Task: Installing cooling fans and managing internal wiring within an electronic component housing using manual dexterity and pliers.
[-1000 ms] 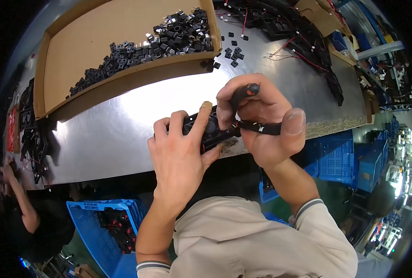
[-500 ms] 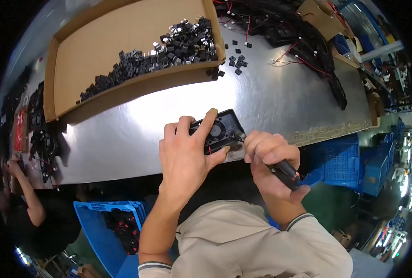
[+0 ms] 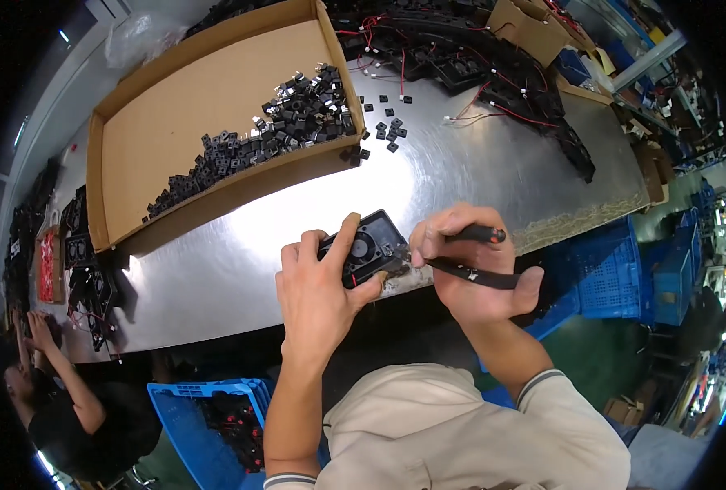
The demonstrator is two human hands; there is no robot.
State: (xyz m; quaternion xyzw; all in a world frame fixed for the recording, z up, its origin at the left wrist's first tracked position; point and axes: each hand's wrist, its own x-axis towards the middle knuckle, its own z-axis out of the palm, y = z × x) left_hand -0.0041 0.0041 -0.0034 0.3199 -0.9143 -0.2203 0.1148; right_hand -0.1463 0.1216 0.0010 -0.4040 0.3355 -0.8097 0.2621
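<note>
My left hand grips a black rectangular plastic housing near the table's front edge, fingers over the far side and thumb along the near side. A small round fan-like part sits inside the housing, and a bit of red wire shows by my thumb. In my right hand is a pair of black-handled pliers, handles spread apart and jaw end at the housing's right side. My fingers partly hide the jaws, so I cannot tell whether they touch anything.
Beyond my hands stands a shallow cardboard box of small black parts. Several black square pieces lie beside it. Black assemblies with red wires fill the back right. Blue crates stand below the table. At left, another person's hands show.
The pliers' handles have spread apart and my right hand has opened around them. The view has shifted slightly; my left hand still holds the housing. The other person's hands have come together.
</note>
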